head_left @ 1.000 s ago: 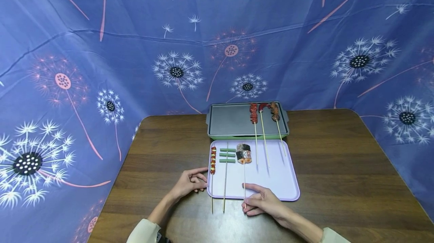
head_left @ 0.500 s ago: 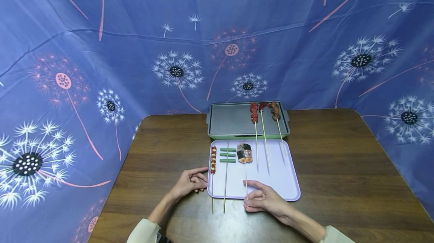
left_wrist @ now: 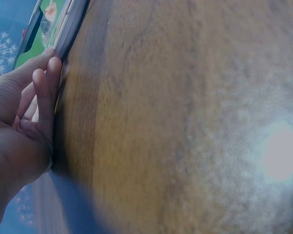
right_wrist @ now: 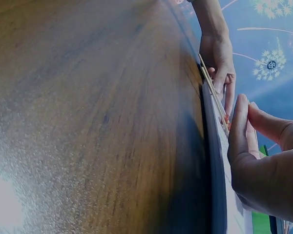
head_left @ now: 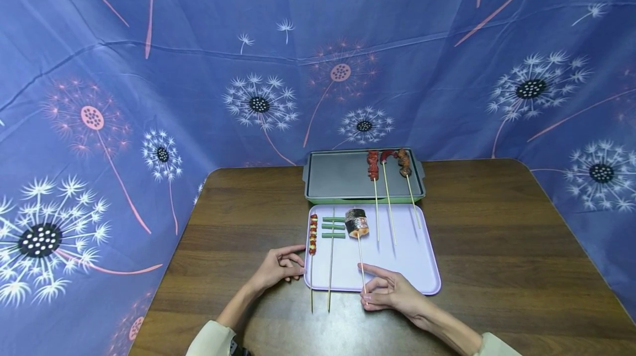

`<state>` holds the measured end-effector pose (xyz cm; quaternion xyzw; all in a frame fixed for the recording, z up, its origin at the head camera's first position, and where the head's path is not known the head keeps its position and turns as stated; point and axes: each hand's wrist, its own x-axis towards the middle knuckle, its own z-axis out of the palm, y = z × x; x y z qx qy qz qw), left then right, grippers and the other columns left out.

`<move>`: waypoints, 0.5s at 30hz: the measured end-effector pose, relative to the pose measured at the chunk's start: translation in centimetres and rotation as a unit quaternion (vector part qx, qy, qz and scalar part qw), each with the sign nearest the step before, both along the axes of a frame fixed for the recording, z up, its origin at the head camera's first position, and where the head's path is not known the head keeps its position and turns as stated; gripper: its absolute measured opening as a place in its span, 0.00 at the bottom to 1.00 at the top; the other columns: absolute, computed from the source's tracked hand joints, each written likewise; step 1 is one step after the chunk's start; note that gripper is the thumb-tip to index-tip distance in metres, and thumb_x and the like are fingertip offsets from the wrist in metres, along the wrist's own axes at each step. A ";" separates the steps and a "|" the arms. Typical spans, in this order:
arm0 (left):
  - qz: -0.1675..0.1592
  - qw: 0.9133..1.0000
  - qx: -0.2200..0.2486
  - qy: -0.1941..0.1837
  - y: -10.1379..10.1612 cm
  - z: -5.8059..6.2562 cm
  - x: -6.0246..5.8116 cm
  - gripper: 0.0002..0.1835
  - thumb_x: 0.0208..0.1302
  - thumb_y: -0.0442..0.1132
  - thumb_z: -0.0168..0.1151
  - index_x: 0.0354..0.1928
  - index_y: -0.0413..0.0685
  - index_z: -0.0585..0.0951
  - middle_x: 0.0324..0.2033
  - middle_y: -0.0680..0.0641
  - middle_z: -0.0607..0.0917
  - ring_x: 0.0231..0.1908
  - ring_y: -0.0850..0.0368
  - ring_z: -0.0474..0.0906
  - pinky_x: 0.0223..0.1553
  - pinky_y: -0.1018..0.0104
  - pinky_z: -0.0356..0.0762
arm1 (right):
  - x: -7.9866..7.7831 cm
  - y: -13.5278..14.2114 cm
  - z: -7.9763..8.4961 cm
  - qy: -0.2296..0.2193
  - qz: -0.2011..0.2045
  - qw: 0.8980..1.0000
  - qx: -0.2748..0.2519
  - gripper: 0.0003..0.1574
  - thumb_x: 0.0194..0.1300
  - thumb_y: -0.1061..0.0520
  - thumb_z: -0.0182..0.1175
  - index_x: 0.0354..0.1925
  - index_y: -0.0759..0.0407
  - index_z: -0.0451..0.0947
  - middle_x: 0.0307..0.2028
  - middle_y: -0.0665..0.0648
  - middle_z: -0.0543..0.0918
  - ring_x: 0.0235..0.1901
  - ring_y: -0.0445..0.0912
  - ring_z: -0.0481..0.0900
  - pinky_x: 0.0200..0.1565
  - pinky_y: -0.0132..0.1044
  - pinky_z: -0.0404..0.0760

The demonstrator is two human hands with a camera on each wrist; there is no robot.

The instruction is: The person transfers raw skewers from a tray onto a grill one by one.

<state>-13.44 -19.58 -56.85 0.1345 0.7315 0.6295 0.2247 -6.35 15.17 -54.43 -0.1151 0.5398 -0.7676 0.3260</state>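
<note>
My right hand (head_left: 395,294) pinches the lower stick of a skewer (head_left: 357,223) at the front of the lilac tray (head_left: 397,270). That skewer carries a chunky piece with dark silvery skin and orange flesh, like fish, and its stick slants down to the right. At the tray's left edge, my left hand (head_left: 278,269) rests with its fingertips against the rim, holding nothing. Close by on the tray lie a skewer of small red and yellow pieces (head_left: 313,234) and a skewer of green bean-like pieces (head_left: 333,227). Their sticks stick out over the tray's front edge.
Behind the tray is a grey grill plate (head_left: 338,176) with a green base. Several meat-like pieces on sticks lie there: a red skewer (head_left: 373,165), a dark red curved one (head_left: 387,155) and a brown one (head_left: 404,164). A patterned blue cloth (head_left: 199,96) borders the wooden table (head_left: 497,245).
My right hand has shifted slightly right, carrying the lower end of the fish-like skewer's stick, which now slants more. The left hand and the other skewers stay where they were.
</note>
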 end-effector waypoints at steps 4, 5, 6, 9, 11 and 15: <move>-0.002 1.000 0.001 0.001 -0.1 0.1 0.1 0.33 0.63 0.28 0.69 0.69 0.29 0.70 0.44 0.24 0.84 0.26 0.67 0.83 0.23 0.77 0.76 | 0.1 0.0 0.4 0.008 0.014 1.000 0.001 0.53 0.68 0.69 0.62 0.77 0.76 0.41 0.42 0.51 0.86 0.43 0.42 0.88 0.50 0.39 0.87; -0.003 1.000 0.002 0.001 -0.1 0.1 0.1 0.33 0.63 0.28 0.69 0.69 0.29 0.70 0.44 0.24 0.84 0.26 0.67 0.83 0.23 0.78 0.76 | 0.1 0.0 0.5 0.010 0.018 1.000 -0.001 0.52 0.68 0.69 0.62 0.77 0.76 0.41 0.42 0.51 0.86 0.43 0.42 0.88 0.50 0.39 0.87; -0.003 1.000 0.002 0.002 -0.1 0.1 0.1 0.33 0.63 0.28 0.69 0.69 0.29 0.70 0.44 0.24 0.84 0.26 0.67 0.83 0.23 0.78 0.76 | 0.2 0.0 0.6 0.014 0.021 1.000 -0.003 0.52 0.68 0.69 0.62 0.77 0.76 0.42 0.43 0.51 0.86 0.43 0.42 0.88 0.50 0.39 0.87; -0.002 1.000 0.003 0.003 -0.1 0.1 0.1 0.33 0.63 0.28 0.69 0.69 0.29 0.70 0.44 0.25 0.84 0.26 0.67 0.83 0.23 0.78 0.75 | 0.3 0.0 1.0 0.022 0.031 0.999 -0.011 0.51 0.68 0.70 0.62 0.77 0.77 0.42 0.43 0.52 0.86 0.43 0.42 0.88 0.49 0.38 0.87; -0.001 1.000 0.004 0.002 -0.1 0.1 0.1 0.33 0.63 0.28 0.69 0.69 0.29 0.71 0.43 0.26 0.85 0.27 0.67 0.83 0.23 0.78 0.75 | 0.4 0.0 1.2 0.027 0.037 0.999 -0.014 0.51 0.67 0.70 0.62 0.77 0.77 0.43 0.44 0.53 0.86 0.43 0.42 0.88 0.49 0.37 0.87; 0.000 1.000 0.004 0.001 -0.1 0.1 0.1 0.33 0.63 0.28 0.69 0.69 0.29 0.71 0.43 0.29 0.86 0.27 0.67 0.83 0.23 0.78 0.75 | 0.4 0.0 1.8 0.034 0.046 0.998 -0.015 0.51 0.67 0.71 0.61 0.77 0.77 0.43 0.44 0.54 0.85 0.42 0.42 0.88 0.48 0.36 0.87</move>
